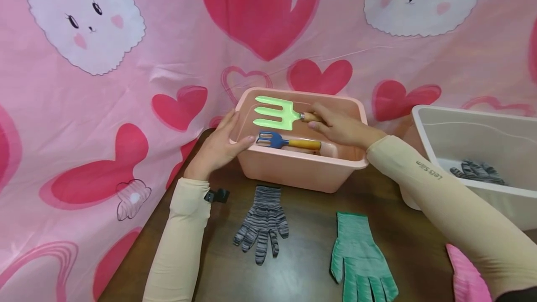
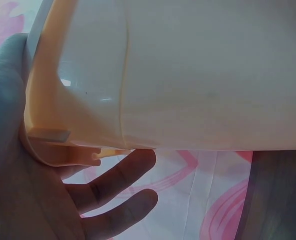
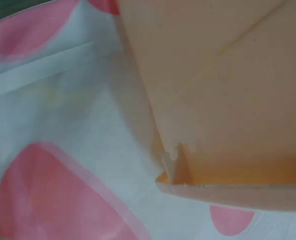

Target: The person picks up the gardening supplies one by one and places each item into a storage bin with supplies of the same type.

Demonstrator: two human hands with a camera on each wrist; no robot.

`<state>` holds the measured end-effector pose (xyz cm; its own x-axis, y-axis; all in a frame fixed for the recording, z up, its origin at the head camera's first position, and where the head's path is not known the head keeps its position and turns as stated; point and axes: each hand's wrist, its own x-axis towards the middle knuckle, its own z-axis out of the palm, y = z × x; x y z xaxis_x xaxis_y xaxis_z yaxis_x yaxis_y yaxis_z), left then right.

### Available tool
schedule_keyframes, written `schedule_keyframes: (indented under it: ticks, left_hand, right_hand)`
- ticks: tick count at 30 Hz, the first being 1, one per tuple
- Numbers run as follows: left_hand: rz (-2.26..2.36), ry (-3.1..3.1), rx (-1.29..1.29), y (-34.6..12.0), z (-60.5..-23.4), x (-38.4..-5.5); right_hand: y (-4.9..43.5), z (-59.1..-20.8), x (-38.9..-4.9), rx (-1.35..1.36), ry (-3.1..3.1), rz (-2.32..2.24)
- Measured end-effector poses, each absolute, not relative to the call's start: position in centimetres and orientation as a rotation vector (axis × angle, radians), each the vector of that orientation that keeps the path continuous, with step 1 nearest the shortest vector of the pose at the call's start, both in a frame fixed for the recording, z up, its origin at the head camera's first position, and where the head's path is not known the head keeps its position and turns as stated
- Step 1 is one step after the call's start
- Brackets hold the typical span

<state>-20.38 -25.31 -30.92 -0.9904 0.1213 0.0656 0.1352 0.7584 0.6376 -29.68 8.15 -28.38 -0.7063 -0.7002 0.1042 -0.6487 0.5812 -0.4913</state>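
Note:
My right hand is over the pink bin and grips the wooden handle of a light green garden hand fork. The fork's three broad tines point left. Below it in the head view, a smaller blue hand fork with a yellow handle lies inside the bin near the front wall. My left hand holds the bin's left end, thumb over the front corner of the rim. In the left wrist view, the left hand's fingers extend beneath the rim, outside the wall. The right hand is outside the right wrist view.
On the dark table lie a grey striped glove, a green glove and part of a pink glove. A white bin at right contains dark striped gloves. Behind hangs a pink heart-print cloth.

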Motion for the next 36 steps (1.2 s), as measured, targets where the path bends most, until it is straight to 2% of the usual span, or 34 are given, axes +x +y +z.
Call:
schedule_keyframes:
  ticks: [15,36]
  left_hand:
    - [-1.055,-2.886,-0.212,-25.8,-30.7,-19.8]
    - [-1.025,-2.92,-0.198,-25.0,-30.8,-20.1]
  right_hand:
    - [7.3,-28.0,-29.2,-1.164,2.715,-0.376]
    - [8.2,-28.8,-29.5,-1.073,2.563,-0.454]
